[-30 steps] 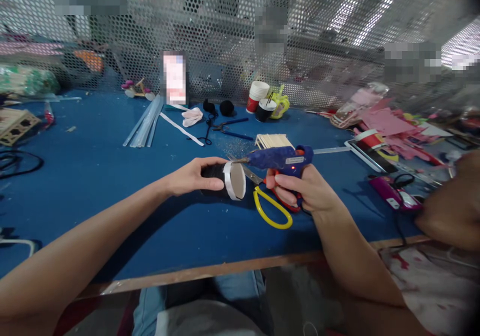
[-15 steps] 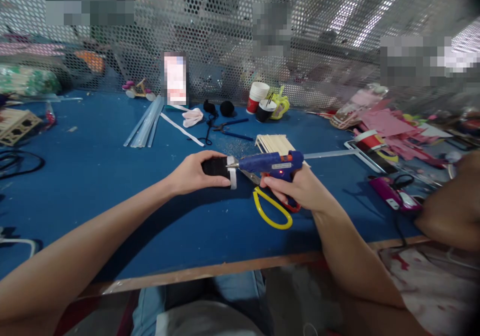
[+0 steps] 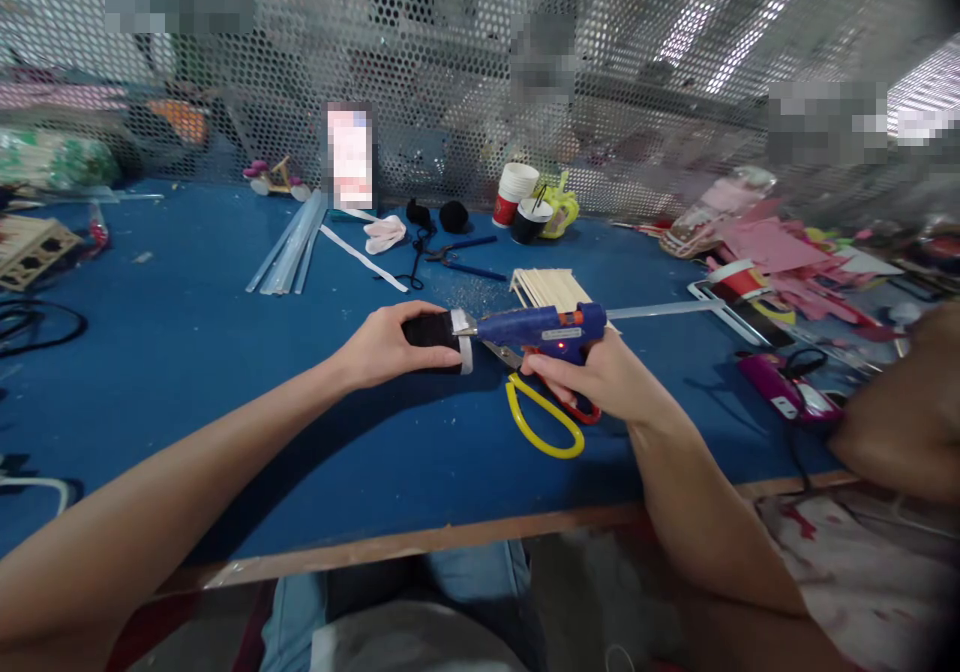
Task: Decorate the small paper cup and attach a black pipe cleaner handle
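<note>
My left hand (image 3: 386,347) is closed around a black cup (image 3: 431,340) with a white band at its rim, which lies on its side in the air above the table. Fingers and thumb hide part of its black wall. My right hand (image 3: 592,367) grips a blue hot glue gun (image 3: 525,326) with a small red light lit. The gun's metal nozzle meets the cup's white rim; whether it touches I cannot tell. A long clear glue stick (image 3: 660,309) sticks out of the gun's back. Below the gun lie scissors (image 3: 546,432) with yellow and red handles, partly behind my right hand.
Behind the gun stands a small wooden-stick piece (image 3: 551,287). Farther back are blue-handled pliers (image 3: 472,257), black yarn (image 3: 453,217), white ribbon (image 3: 385,235), glue sticks (image 3: 289,247) and paper cups (image 3: 516,192). A purple device (image 3: 787,387) and another person's arm (image 3: 900,412) are at right.
The cup has turned slightly in my left hand, and its white rim now shows differently beside the nozzle. The glue gun has barely moved.
</note>
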